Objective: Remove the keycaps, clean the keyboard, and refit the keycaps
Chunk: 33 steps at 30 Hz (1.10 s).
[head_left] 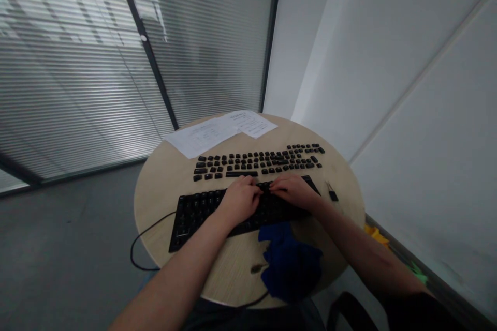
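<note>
A black keyboard lies across the round wooden table, turned slightly. Over its upper middle part are both hands, close together. My left hand has bent fingers at the top edge of the keyboard; whatever its fingertips hold is too small to make out. My right hand is just to the right, its fingers pressed together and pointing left onto the keys; its fingertips are unclear. Beyond the keyboard, loose black keycaps lie in rows, with a long bar-shaped keycap nearest the hands.
White printed papers lie at the table's far edge. A small black tool with metal wires is at the right. A crumpled blue cloth sits near the front edge. A black cable hangs off the left side.
</note>
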Tool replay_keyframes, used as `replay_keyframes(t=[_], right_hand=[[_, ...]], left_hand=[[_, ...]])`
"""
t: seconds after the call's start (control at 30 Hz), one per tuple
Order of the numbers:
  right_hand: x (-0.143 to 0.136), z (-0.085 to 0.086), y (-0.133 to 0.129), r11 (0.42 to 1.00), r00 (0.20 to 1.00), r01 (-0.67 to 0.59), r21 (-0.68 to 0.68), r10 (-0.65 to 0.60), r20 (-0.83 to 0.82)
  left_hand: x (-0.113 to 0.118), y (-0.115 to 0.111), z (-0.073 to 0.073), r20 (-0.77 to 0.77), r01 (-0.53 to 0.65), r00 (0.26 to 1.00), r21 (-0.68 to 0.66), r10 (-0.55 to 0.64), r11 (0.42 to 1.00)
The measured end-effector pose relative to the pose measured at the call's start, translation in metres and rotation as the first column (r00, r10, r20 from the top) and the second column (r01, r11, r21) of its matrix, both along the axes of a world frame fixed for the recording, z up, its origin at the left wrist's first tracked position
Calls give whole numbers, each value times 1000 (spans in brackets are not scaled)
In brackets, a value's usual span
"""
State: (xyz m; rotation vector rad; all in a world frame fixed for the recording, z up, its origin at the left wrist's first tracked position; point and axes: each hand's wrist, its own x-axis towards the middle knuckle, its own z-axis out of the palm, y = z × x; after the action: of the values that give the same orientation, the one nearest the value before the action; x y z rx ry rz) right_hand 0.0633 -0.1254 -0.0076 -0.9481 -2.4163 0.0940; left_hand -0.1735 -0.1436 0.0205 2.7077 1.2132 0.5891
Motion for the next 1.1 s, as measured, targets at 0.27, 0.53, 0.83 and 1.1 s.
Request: replay_keyframes(t=[0.27,0.53,0.83,1.1], right_hand=[[3,3,-1,1000,999,0,0,0,45],[5,3,-3,999,999,-1,-47,3,33],[6,-7,-1,999,993,-16,-34,12,-120],[7,-11,2,988,973,-11,-153,-25,-229]], left_hand=[[-6,10,0,165,-75,983,-53,83,996],[-5,7,3,129,-108,985,-78,117,991],[-4,9,3,68,-141,986,-117,149,983],[-5,8,6,60,-116,990,-162,127,980]])
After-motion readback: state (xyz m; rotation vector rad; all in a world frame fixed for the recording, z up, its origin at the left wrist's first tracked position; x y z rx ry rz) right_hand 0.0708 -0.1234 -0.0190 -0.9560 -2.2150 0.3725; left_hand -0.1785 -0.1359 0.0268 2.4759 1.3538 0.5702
